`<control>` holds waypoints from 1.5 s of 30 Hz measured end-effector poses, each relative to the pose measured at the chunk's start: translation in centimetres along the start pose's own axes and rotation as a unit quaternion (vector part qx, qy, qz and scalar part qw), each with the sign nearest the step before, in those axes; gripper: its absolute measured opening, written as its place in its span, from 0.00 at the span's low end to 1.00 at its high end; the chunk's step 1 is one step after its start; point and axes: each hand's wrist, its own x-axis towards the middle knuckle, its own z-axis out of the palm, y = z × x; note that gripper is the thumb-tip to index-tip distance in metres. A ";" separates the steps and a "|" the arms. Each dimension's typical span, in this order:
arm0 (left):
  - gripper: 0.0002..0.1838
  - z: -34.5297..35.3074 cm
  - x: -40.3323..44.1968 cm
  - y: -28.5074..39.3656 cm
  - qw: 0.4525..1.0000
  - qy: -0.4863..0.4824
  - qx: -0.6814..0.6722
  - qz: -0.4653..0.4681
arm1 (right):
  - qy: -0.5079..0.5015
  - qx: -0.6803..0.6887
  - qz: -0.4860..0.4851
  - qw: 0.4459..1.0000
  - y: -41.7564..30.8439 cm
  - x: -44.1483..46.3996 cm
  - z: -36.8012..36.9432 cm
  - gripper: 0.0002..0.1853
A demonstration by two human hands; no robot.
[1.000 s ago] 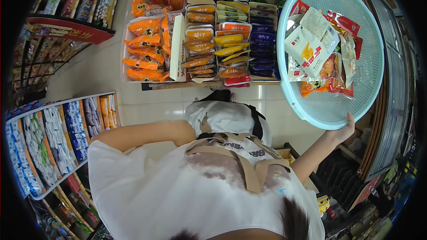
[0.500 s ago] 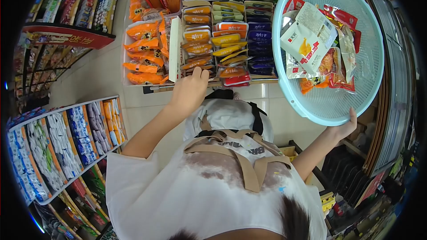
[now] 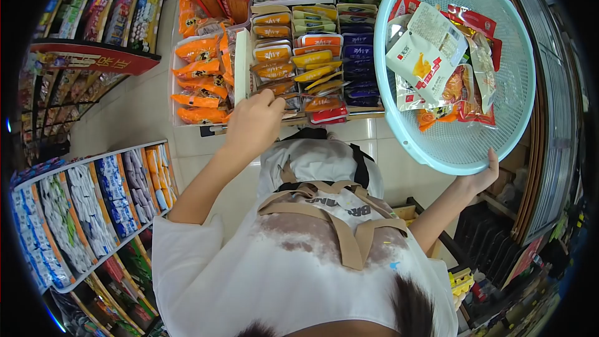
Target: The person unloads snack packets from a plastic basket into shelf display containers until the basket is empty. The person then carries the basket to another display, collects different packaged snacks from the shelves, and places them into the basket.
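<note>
My left hand (image 3: 256, 120) is at the front of a row of orange-yellow snack packets (image 3: 272, 53). Its fingers are pinched at the top edge of the frontmost brownish packet (image 3: 284, 87), much of which the hand covers. On the right, my right hand (image 3: 483, 176) grips the near rim of a light blue plastic basket (image 3: 519, 97), with the thumb up along its outside. Inside the tilted basket lie a white snack pouch (image 3: 417, 59), a red packet (image 3: 477, 22), a small orange packet (image 3: 435, 117) and several other packets.
Beside the row are yellow packets (image 3: 314, 62), dark blue packets (image 3: 357, 56) and a bin of orange-wrapped snacks (image 3: 199, 81). A white divider (image 3: 242, 65) stands left of my hand. Shelves of small packets (image 3: 90, 193) line the left; a sliding glass panel (image 3: 552, 106) is at right.
My left hand has shifted slightly left and down, and its fingers have tipped over at the front packet. The basket in my right hand has moved slightly left in view.
</note>
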 end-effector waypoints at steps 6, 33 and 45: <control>0.05 -1.7 0.0 0.1 0.999 -0.005 -0.034 -0.002 | -0.001 -0.004 -0.007 1.000 0.2 0.1 -0.1 0.28; 0.08 1.1 -1.4 0.6 0.997 0.078 -0.007 0.020 | 0.014 -0.015 -0.008 1.000 0.2 -0.5 0.2 0.29; 0.05 2.1 -1.1 0.0 0.993 0.052 0.073 0.074 | 0.010 -0.011 -0.012 1.000 0.2 -0.5 -0.2 0.28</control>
